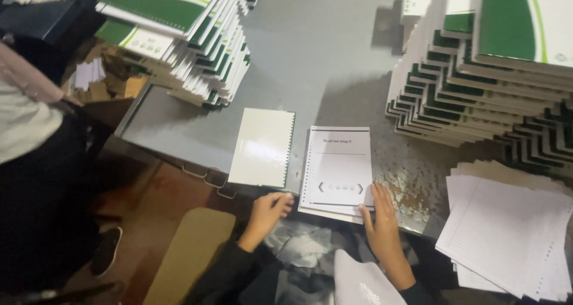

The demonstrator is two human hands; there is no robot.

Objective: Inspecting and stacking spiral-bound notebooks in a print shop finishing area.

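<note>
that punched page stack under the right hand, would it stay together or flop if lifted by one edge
The punched page stack is probably floppy: its sheets look thin, with no coil through the holes. It may fan apart, since lower sheets already peek out at the bottom edge. Flat on the grey table, it should slide easily under the right hand.

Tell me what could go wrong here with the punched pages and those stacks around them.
The punched page block overhangs the table edge; only the right hand steadies it, so sheets might slip or fan apart. The white cover also juts past the edge, beside the left hand. The tall notebook stack leans unevenly and could slide.
</note>
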